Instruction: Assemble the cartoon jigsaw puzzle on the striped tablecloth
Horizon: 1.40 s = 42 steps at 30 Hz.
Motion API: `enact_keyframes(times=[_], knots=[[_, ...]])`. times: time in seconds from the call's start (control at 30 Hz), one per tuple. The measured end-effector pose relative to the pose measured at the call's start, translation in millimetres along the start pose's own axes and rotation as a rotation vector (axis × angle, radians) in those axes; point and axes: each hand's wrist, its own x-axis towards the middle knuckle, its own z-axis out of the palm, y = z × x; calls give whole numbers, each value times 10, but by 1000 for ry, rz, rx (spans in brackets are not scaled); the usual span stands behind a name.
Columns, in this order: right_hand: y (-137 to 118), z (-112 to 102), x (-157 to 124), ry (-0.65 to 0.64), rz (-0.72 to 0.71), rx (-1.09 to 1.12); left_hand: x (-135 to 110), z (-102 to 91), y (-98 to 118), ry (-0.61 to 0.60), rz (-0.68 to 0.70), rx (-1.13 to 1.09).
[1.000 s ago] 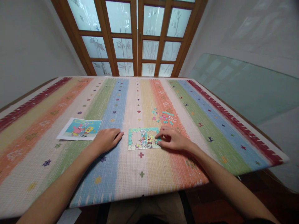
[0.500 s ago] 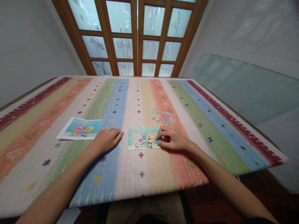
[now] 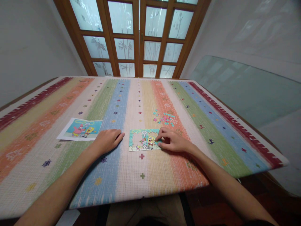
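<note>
A small, partly assembled cartoon jigsaw puzzle [image 3: 144,140] lies on the striped tablecloth [image 3: 131,169]. My right hand [image 3: 171,141] rests at the puzzle's right edge, its fingertips pinched on a small teal puzzle piece against the frame. My left hand [image 3: 107,140] lies flat on the cloth just left of the puzzle, fingers together and stretched, holding nothing. Loose pink and teal puzzle pieces [image 3: 164,117] sit in a scatter just beyond my right hand.
A printed reference picture [image 3: 81,129] of the same cartoon lies to the left of my left hand. Wooden glazed doors [image 3: 138,37] stand behind the table. A sheet of glass [image 3: 246,91] leans along the right wall.
My right fingertips have shifted slightly left along the puzzle's right edge. The left hand has not moved.
</note>
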Motion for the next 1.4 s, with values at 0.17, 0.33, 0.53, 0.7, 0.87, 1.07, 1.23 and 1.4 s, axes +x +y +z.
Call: enact_keyframes(times=[0.17, 0.33, 0.53, 0.7, 0.87, 1.07, 1.23, 1.4], knots=[[-27, 11, 24, -19, 63, 15, -4, 3, -4, 2, 3, -3], [-32, 5, 38, -23, 74, 36, -3, 37, -30, 59, 29, -26], [-37, -11, 38, -26, 105, 29, -9, 57, -44, 116, 52, -74], [-28, -23, 37, -31, 95, 40, -10, 45, -31, 73, 30, -43], [-16, -36, 35, -37, 101, 58, -9, 45, -37, 82, 33, -57], [-24, -35, 36, -31, 119, 54, -11, 38, -33, 72, 34, -36], [5, -28, 43, -5, 115, 38, -11, 45, -34, 76, 35, -40], [20, -43, 32, 27, 124, 27, -7, 68, -56, 114, 42, -102]])
